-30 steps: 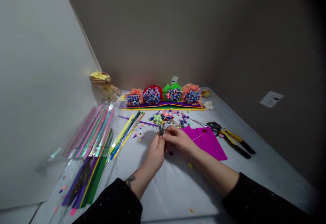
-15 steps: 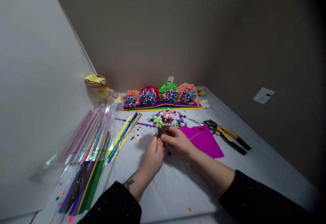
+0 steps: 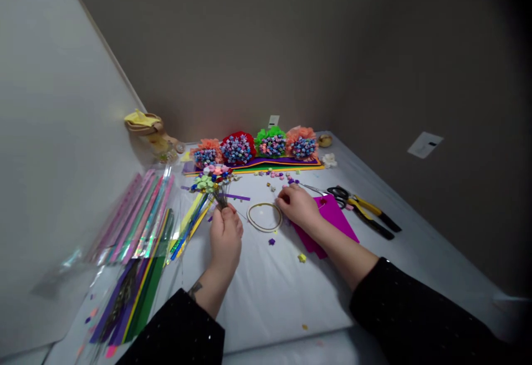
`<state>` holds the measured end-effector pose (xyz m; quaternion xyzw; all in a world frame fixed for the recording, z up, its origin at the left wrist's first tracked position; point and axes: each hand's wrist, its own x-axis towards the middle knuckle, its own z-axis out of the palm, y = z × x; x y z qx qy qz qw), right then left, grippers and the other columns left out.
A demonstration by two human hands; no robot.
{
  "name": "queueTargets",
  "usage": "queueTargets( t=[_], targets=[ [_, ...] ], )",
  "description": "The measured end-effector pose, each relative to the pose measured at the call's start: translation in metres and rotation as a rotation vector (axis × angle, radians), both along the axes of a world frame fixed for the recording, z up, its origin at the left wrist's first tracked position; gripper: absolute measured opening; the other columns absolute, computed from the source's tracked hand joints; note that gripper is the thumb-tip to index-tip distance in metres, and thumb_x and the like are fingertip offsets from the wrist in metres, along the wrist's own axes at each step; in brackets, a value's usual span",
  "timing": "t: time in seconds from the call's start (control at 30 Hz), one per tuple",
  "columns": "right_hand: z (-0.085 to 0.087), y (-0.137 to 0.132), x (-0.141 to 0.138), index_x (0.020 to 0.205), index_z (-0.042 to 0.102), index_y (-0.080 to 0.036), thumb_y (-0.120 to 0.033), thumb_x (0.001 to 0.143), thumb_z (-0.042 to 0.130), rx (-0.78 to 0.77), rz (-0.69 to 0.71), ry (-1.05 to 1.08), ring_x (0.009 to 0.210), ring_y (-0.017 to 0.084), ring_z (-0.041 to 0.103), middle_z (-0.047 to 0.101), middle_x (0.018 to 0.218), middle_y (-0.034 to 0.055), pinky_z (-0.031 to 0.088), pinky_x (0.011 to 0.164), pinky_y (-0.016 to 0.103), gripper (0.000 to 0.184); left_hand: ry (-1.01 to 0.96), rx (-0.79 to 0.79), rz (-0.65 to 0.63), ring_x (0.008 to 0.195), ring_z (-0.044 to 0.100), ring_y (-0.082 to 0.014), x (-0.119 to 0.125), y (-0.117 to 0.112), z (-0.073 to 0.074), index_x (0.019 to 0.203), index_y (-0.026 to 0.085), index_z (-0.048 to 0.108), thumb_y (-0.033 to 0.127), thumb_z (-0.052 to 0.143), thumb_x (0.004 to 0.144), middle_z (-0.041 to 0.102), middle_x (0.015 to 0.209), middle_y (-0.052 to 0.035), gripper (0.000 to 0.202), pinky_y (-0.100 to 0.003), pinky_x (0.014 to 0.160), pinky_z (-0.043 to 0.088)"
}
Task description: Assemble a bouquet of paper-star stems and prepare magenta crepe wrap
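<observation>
My left hand (image 3: 225, 235) is closed round the wire stems of a small bouquet of paper stars (image 3: 210, 181), whose heads are green, pink, red, blue and gold. The bouquet tilts to the left above the table. My right hand (image 3: 300, 204) is lowered near the tabletop with its fingers curled together. What they pinch, if anything, is hidden. Just left of it lies a thin beige ring (image 3: 265, 217). Loose pink and purple paper stars (image 3: 279, 175) lie beyond the right hand. Magenta sheets (image 3: 332, 224) lie partly under my right forearm.
Scissors (image 3: 338, 193) and yellow-handled pliers (image 3: 374, 218) lie on the right. Several star bouquets (image 3: 238, 149) line the back on coloured sheets. To the left are packed paper strips (image 3: 143, 215) and loose strips (image 3: 193, 224). A boot-shaped ornament (image 3: 152, 135) stands at the back left.
My hands have come apart. The left has carried the bouquet to the left, and the right has let go of the stems and stays lower right. The beige ring now shows between them.
</observation>
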<state>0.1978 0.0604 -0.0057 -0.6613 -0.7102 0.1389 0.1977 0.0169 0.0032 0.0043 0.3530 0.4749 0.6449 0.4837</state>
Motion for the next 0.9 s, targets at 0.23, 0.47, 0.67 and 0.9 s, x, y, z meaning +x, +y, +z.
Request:
queueTargets(
  t=[0.23,0.47,0.67,0.9],
  targets=[
    [0.004,0.004,-0.012,0.081,0.067,-0.018,-0.028,0.080,0.048,-0.147,-0.024,-0.214,0.082,0.019,0.059,0.066,0.094,0.0089,0.037,0.060,0.025,0.022,-0.057,-0.085,-0.090,0.041,0.025,-0.0036,0.004,-0.002,0.004,0.077,0.019,0.044,0.051,0.055,0.081,0.028,0.054,0.0104,0.034,-0.014,0.039,0.019],
    [0.000,0.005,-0.002,0.068,0.063,-0.018,-0.024,0.076,0.050,-0.048,-0.014,-0.062,0.069,0.017,0.057,0.066,0.078,0.0072,0.033,0.055,0.025,0.016,-0.051,-0.154,-0.142,0.040,0.023,-0.0032,0.005,0.000,0.002,0.076,0.020,0.043,0.050,0.055,0.080,0.026,0.053,0.0113,0.032,-0.014,0.038,0.016],
    [0.006,-0.002,0.000,0.065,0.052,-0.019,-0.034,0.078,0.048,0.080,0.006,0.487,0.062,0.015,0.048,0.052,0.062,0.0000,0.035,0.059,0.026,0.020,-0.074,-0.217,-0.177,0.038,0.026,-0.0034,0.007,0.001,-0.002,0.078,0.020,0.042,0.049,0.052,0.082,0.030,0.053,0.0116,0.031,-0.015,0.038,0.020],
    [0.028,-0.038,-0.030,0.068,0.049,-0.020,-0.036,0.081,0.051,-0.040,0.199,0.928,0.061,0.012,0.044,0.047,0.064,-0.0023,0.036,0.058,0.025,0.021,-0.071,-0.259,-0.237,0.051,0.052,-0.0104,0.019,-0.005,-0.006,0.079,0.020,0.045,0.051,0.050,0.082,0.052,0.059,0.0058,0.032,-0.023,0.051,0.043]
  ],
)
